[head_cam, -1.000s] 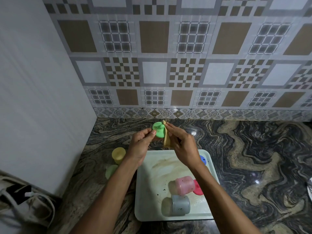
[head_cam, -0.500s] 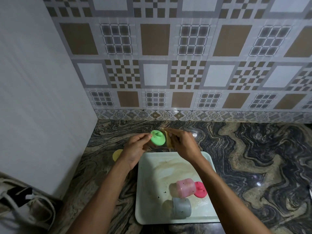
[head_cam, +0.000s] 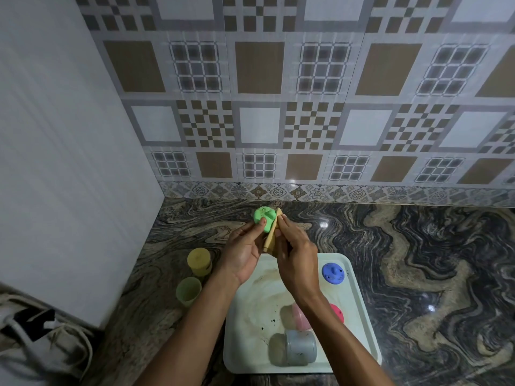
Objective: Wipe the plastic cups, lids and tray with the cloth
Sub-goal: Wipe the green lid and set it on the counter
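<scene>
My left hand (head_cam: pixel 243 252) pinches a green lid (head_cam: pixel 264 217) above the counter, behind the tray. My right hand (head_cam: pixel 296 256) grips a folded yellow cloth (head_cam: pixel 271 237) and presses it against the lid's right edge. Below lies the pale tray (head_cam: pixel 359 307), stained and speckled. On it sit a blue lid (head_cam: pixel 333 273), a pink lid (head_cam: pixel 337 312), a pink cup (head_cam: pixel 300 317) on its side partly behind my right forearm, and a grey cup (head_cam: pixel 301 347) on its side.
Two cups stand on the marble counter (head_cam: pixel 418 260) left of the tray: a yellow cup (head_cam: pixel 199 261) with its lid on and a light green cup (head_cam: pixel 188 291). A white panel (head_cam: pixel 64 162) closes the left side; cables (head_cam: pixel 41 335) lie at the lower left.
The view has shifted, so the blue lid and both cups on the left show again. My hands stay together on the green lid; the cloth has slid to the lid's right edge.
</scene>
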